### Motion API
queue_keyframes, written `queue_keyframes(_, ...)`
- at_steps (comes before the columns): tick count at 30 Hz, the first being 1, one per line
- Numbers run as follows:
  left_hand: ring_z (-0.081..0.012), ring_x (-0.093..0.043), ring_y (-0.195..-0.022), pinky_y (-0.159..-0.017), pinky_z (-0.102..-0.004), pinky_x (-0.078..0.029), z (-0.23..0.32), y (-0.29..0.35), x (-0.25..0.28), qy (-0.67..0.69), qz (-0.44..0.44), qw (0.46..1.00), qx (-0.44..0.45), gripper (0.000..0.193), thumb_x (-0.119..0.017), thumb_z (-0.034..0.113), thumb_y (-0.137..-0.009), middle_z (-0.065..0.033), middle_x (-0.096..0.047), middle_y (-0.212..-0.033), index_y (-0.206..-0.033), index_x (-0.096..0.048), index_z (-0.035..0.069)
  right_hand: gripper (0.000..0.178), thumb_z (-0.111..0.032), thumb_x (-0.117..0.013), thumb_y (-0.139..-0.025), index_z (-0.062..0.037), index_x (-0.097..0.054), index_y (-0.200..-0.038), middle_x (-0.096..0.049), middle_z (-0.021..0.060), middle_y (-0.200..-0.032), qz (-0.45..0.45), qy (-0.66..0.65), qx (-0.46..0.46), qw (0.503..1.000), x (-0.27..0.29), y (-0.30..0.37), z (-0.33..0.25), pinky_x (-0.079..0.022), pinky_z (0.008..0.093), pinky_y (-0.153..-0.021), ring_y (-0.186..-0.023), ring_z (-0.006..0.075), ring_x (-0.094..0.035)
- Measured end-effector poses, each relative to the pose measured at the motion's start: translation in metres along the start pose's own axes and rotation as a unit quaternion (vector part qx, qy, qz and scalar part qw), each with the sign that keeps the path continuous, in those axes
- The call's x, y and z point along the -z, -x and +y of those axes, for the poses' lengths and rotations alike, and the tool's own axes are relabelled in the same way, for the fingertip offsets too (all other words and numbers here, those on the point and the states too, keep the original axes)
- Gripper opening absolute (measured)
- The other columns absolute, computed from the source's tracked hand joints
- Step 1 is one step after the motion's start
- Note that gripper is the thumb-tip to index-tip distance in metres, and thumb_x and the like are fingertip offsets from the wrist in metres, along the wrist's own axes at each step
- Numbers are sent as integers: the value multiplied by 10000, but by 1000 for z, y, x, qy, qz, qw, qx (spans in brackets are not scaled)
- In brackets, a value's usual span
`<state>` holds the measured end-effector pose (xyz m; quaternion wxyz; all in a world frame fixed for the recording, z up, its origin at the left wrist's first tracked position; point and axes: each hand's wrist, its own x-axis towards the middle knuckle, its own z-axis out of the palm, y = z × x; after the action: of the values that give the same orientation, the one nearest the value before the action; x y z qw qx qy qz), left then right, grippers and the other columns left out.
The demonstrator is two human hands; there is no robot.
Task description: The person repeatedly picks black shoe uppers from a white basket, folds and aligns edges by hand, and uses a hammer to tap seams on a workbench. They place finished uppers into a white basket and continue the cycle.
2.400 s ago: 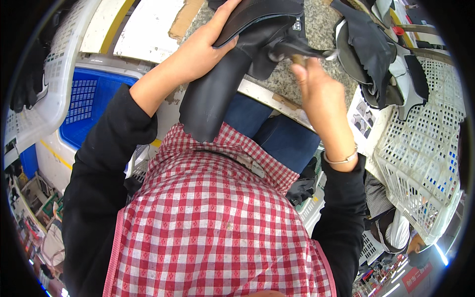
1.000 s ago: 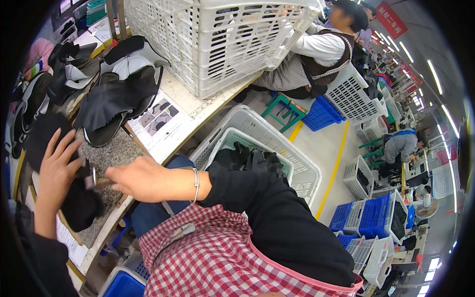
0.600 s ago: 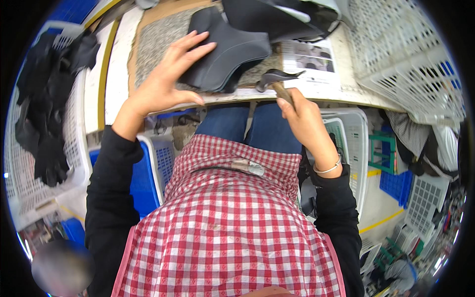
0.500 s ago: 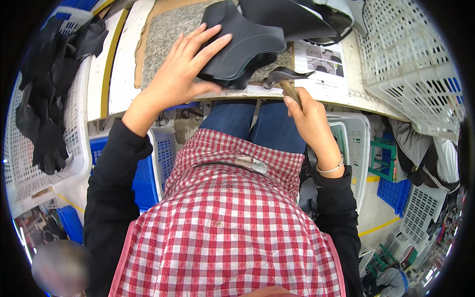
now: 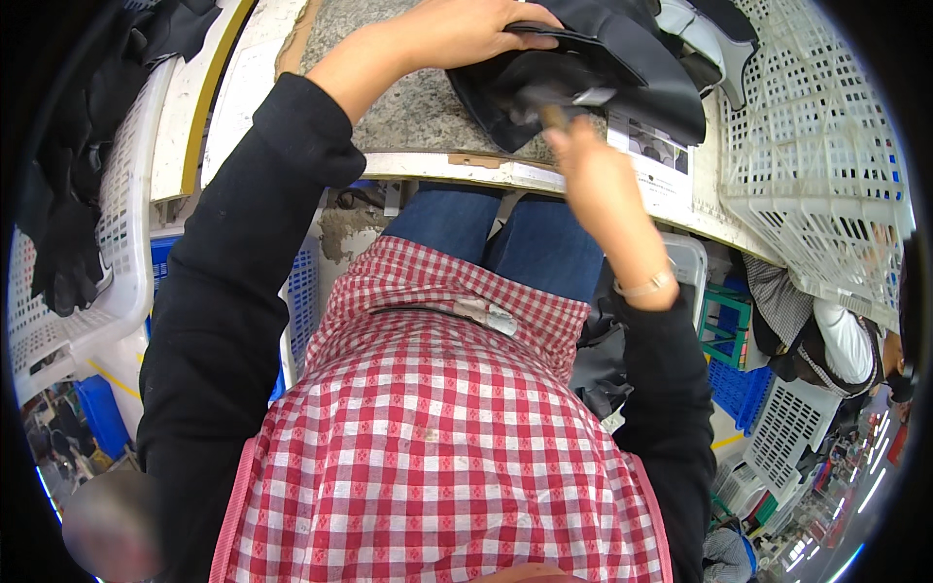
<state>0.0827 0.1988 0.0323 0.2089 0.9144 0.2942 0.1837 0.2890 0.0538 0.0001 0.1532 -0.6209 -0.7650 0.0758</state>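
My left hand (image 5: 476, 31) pinches the upper edge of a black leather piece (image 5: 486, 112) and holds it lifted, so it bulges open over the worktop. My right hand (image 5: 595, 165) grips the short wooden handle of a hammer (image 5: 554, 118). The hammer's metal head is smeared by motion and lies over the inside of the leather piece; whether it touches is too blurred to tell. More black leather pieces (image 5: 646, 58) overlap just to the right.
A speckled stone slab (image 5: 389, 107) lies on the white worktop (image 5: 248, 97). A printed sheet (image 5: 666, 175) sits partly under the leather. White plastic crates stand right (image 5: 816, 194) and left (image 5: 126, 223), the left one with black pieces. Another person's white sleeve (image 5: 844, 340) shows at right.
My left hand went from lying flat on the leather stack to gripping a piece's edge, farther right and away from me. The hammer moved up over the leather, and the piece opened out.
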Motion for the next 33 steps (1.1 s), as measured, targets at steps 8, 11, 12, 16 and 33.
queue_keyframes(8, -436, -665, -1095, -947, -504, -523, -6, 3, -3, -19, 18, 999, 46, 385, -574, 325, -978, -203, -716, -1179, -1327, -648, 180, 328, -298, -605, -1051, 22, -541, -1012, -650, 239, -684, 154, -132, 45, 978, 11, 5, 6, -524, 506, -554, -662, 455, -678)
queue_keyframes(11, -440, -671, -1059, -924, -507, -528, -10, -2, -5, -33, 21, 997, 70, 367, -580, 380, -989, -203, -725, -1135, -1275, -679, 172, 317, -291, -604, -1048, 18, -537, -1020, -648, 233, -663, -15, -15, 68, 997, 0, 5, 7, -533, 506, -563, -666, 450, -684)
queue_keyframes(12, -441, -671, -1056, -920, -508, -527, -9, -4, -6, -31, 20, 997, 63, 367, -582, 381, -991, -203, -725, -1133, -1274, -679, 169, 320, -296, -601, -1049, 17, -536, -1018, -647, 232, -659, -47, -14, 84, 995, -3, 4, 7, -534, 508, -567, -667, 454, -682)
queue_keyframes(16, -437, -669, -1060, -921, -508, -524, -8, -2, -5, -12, 22, 998, 56, 370, -590, 393, -996, -205, -722, -1134, -1266, -683, 157, 325, -292, -612, -1042, 25, -538, -1034, -651, 245, -673, 111, -83, 16, 990, 6, 4, 11, -539, 508, -573, -688, 456, -687)
queue_keyframes(33, -422, -657, -1110, -950, -482, -513, -2, -7, -2, -23, 15, 997, 65, 386, -573, 400, -1011, -212, -714, -1173, -1236, -704, 116, 332, -311, -597, -1057, 4, -519, -989, -641, 257, -682, 78, -24, -11, 997, 24, 2, 23, -515, 540, -594, -680, 487, -661)
